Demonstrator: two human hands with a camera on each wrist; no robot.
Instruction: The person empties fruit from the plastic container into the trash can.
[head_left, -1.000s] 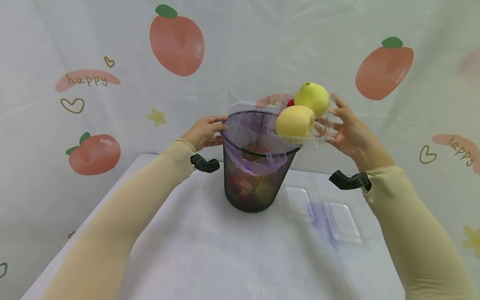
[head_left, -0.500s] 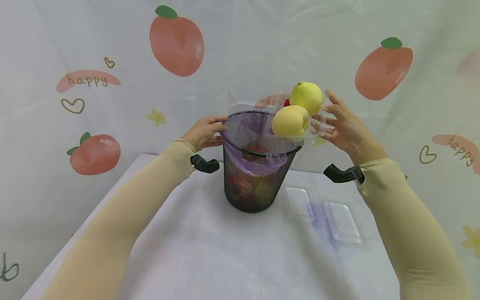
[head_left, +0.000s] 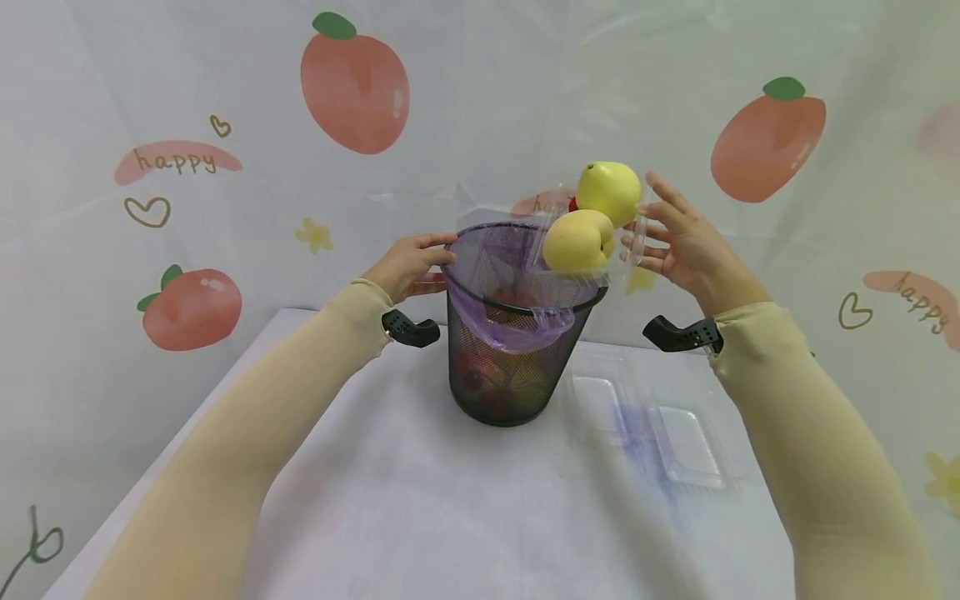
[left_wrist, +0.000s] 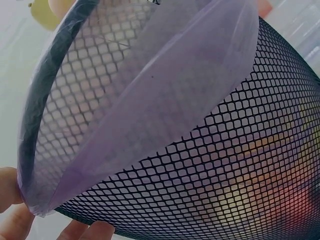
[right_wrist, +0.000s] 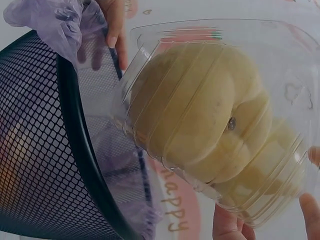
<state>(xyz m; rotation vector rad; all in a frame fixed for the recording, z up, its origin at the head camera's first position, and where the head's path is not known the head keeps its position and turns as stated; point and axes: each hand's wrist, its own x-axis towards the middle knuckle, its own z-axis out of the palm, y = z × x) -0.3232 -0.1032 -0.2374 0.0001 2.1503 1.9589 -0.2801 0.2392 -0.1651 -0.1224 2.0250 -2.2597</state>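
Note:
My left hand (head_left: 408, 267) grips the rim of a black mesh wastebasket (head_left: 517, 392), thumb and fingers on either side of the edge in the left wrist view. A purple bag (head_left: 510, 335) lines the basket and folds over its rim. Above the basket's right edge, my right hand (head_left: 693, 250) holds a clear plastic container (right_wrist: 300, 55) by its end, tilted toward the opening. Inside it are a peach-shaped yellow fruit (head_left: 576, 242), a rounder yellow fruit (head_left: 609, 193) and something red (head_left: 573, 204), mostly hidden. Red and yellow shapes show through the basket's mesh.
To the right of the basket, clear plastic trays (head_left: 688, 446) lie on the white table (head_left: 450, 517). A fruit-printed cloth (head_left: 510, 100) hangs close behind the table.
My right hand has carried the container and its fruit left and slightly up, further over the basket's right edge. The left hand and the basket stay in place.

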